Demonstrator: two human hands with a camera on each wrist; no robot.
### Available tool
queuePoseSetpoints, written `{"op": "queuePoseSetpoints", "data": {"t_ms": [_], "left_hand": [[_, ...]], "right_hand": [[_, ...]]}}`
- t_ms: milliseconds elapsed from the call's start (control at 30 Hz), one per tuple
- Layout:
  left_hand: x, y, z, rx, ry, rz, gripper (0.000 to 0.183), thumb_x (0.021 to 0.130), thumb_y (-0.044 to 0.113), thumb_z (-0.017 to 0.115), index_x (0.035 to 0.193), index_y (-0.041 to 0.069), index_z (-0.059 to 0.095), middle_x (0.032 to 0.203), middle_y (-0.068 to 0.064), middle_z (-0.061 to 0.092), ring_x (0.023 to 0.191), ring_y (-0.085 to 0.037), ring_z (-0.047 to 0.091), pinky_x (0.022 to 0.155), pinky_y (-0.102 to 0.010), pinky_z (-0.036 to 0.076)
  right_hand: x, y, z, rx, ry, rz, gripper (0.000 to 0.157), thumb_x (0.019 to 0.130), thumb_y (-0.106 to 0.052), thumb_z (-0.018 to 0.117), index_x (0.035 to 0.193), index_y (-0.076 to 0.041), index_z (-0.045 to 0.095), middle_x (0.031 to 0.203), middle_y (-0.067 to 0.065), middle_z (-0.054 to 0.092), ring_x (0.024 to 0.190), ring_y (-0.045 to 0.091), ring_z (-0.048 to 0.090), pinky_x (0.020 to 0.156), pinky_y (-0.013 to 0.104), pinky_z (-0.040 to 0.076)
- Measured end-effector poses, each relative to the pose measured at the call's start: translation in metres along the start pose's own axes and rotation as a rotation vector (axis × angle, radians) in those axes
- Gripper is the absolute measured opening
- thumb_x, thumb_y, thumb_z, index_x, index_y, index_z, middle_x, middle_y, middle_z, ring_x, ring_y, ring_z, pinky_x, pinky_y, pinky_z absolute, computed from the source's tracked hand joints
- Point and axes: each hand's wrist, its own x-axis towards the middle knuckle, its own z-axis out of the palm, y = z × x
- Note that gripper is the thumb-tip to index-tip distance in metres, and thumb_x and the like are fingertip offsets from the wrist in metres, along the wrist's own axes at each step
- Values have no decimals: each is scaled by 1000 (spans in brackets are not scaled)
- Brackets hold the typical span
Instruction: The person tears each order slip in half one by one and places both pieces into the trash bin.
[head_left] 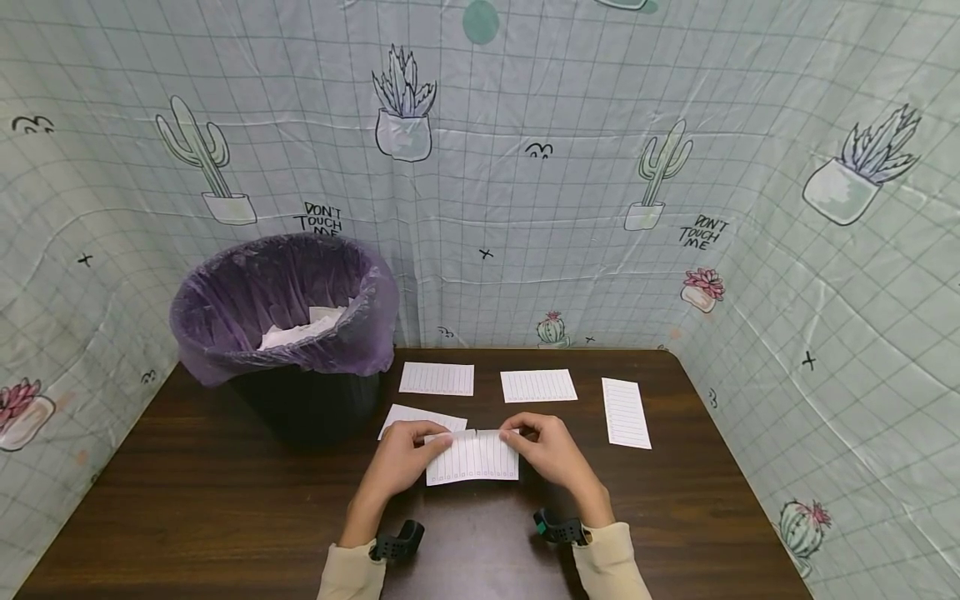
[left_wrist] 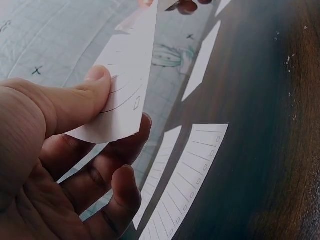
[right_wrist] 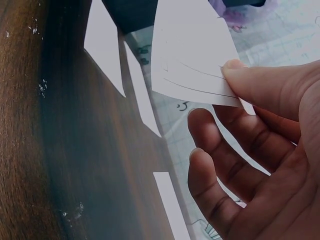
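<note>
A white lined paper card (head_left: 472, 460) with a row of small checkboxes along one edge is held up between both hands over the table. My left hand (head_left: 405, 454) pinches its left end, thumb (left_wrist: 98, 85) on the near face and fingers behind. At the right end, my right hand (head_left: 551, 450) pinches it the same way, thumb (right_wrist: 240, 80) over the lines. A small notch shows at the middle of the card's upper edge. The sheet bends slightly in the wrist views. Partly behind the left hand lies another lined card (head_left: 420, 416).
Three more lined cards lie toward the back: one left (head_left: 437, 379), one centre (head_left: 538, 386), one right (head_left: 627, 413). A black bin with a purple liner (head_left: 367, 333) stands at the left, white paper (head_left: 303, 331) inside. A patterned curtain (head_left: 480, 208) surrounds the wooden table (head_left: 187, 517).
</note>
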Motion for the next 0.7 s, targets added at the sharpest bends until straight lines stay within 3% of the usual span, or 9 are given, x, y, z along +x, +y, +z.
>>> {"op": "queuePoseSetpoints", "data": {"t_ms": [700], "left_hand": [[0, -1, 0, -6, 3, 8, 12, 93, 15, 77, 100, 8, 82, 95, -4, 79, 77, -7, 63, 71, -22, 50]], "right_hand": [[-1, 1, 0, -9, -3, -25, 9, 99, -18, 70, 99, -11, 76, 95, 3, 75, 73, 7, 57, 66, 24, 49]]}}
